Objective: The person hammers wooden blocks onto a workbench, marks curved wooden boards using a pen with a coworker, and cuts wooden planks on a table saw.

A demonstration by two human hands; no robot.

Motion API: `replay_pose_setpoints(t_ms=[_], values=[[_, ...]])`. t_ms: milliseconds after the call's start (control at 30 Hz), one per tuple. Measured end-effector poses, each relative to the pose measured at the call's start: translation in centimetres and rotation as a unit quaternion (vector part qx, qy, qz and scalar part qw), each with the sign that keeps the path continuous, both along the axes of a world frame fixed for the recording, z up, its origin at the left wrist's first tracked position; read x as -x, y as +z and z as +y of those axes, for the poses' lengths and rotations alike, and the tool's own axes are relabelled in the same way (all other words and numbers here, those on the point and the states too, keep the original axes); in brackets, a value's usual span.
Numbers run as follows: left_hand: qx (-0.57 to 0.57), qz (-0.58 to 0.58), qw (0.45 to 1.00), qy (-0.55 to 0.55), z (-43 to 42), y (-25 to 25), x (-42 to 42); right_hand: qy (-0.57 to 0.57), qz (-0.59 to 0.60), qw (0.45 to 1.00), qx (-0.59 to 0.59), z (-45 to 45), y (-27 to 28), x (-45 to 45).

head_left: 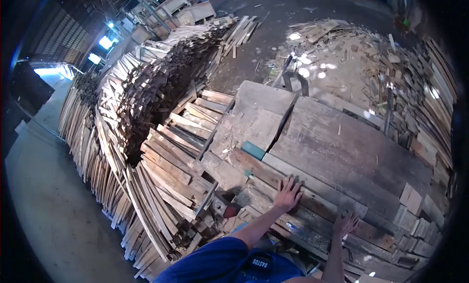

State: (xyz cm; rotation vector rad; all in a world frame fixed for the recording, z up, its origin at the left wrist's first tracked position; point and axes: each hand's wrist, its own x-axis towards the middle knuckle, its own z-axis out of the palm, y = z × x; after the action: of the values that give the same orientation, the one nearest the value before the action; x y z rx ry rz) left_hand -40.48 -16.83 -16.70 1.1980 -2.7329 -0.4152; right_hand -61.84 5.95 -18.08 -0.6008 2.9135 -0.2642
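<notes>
My left hand (pixel 288 195) lies with its fingers spread on a long brown wooden plank (pixel 320 205) on the worktable. Farther down the same plank, my right hand (pixel 346 225) rests near its lower edge, fingers apart. Neither hand is wrapped around anything. Alongside the plank runs a pale straight strip (pixel 312 183), on the side away from me. A green block (pixel 253 149) sits by the strip's upper end, at the bottom of a dark slot (pixel 283 121) in the tabletop. Near the plank's left end is a small green piece (pixel 248 173).
Left of the worktable (pixel 342 141), cut wood pieces (pixel 171 175) lie on a rack. A tall heap of sticks (pixel 141 92) stands beyond it. Scrap wood and sawdust (pixel 342 53) cover the floor behind. Short boards (pixel 415 219) are stacked at the right.
</notes>
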Motion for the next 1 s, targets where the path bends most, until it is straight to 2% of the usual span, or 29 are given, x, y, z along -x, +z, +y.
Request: replay_pose_setpoints(t_ms=[67,100,167,267,333,433,467,533,600,1000], values=[[-0.017,-0.008,1.0,-0.008,-1.3,0.1,1.0,0.005,0.021,0.999,0.028,-1.4,0.5,0.8],[0.01,0.002,1.0,-0.011,-1.5,-0.8,1.1,0.006,0.017,0.999,0.026,-1.6,-0.8,1.0],[0.015,0.029,0.999,-0.026,-2.1,-1.8,1.0,0.01,0.131,0.99,0.047,-1.8,-3.8,1.1],[0.034,0.095,0.994,-0.039,-3.0,-3.0,0.6,0.004,0.078,0.996,0.051,-3.1,-2.9,0.8],[0.004,0.105,0.994,-0.035,-3.3,-2.8,0.6,0.002,0.059,0.998,0.026,-3.3,-3.0,1.0],[-0.014,0.102,0.995,-0.017,-3.3,-3.5,1.0,-0.006,0.096,0.995,-0.031,-3.3,-6.9,1.3],[-0.004,0.111,0.994,-0.021,-3.6,-3.8,1.0,-0.004,0.117,0.993,-0.028,-3.6,-8.0,1.5],[0.034,0.148,0.988,-0.034,-3.5,-4.9,0.5,-0.015,0.082,0.996,-0.011,-3.8,-6.9,0.7],[0.079,0.178,0.98,-0.049,-3.9,-5.9,0.6,-0.014,0.119,0.993,0.02,-4.0,-8.1,0.7],[0.109,0.194,0.974,-0.044,-4.2,-7.3,0.6,-0.019,0.13,0.99,0.057,-4.0,-8.0,0.5]])
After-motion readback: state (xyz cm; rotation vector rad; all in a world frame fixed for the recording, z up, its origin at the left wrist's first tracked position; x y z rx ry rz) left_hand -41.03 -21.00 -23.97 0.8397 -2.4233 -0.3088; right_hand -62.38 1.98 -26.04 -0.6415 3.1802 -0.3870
